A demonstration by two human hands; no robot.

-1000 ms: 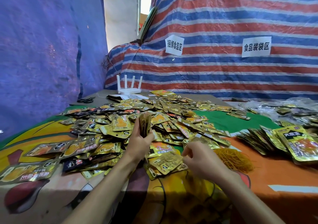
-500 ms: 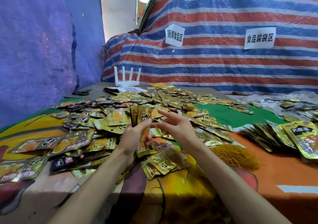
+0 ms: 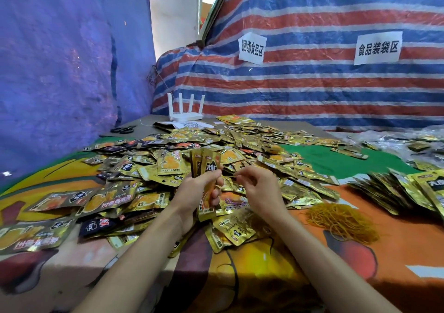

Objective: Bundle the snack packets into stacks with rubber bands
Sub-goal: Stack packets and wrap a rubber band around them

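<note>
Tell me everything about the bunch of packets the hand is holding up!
The stack of packets is a few shiny gold foil sachets with black labels and orange pictures, pressed flat together. It stands nearly upright, just above the heap of loose packets. The left hand grips its middle, fingers curled round it. A thin yellowish rubber band stretches sideways from it to the right hand, which pinches the band.

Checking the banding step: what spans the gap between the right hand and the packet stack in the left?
A thin rubber band, stretched from the packet stack to the right hand, which pinches it; head view.
</note>
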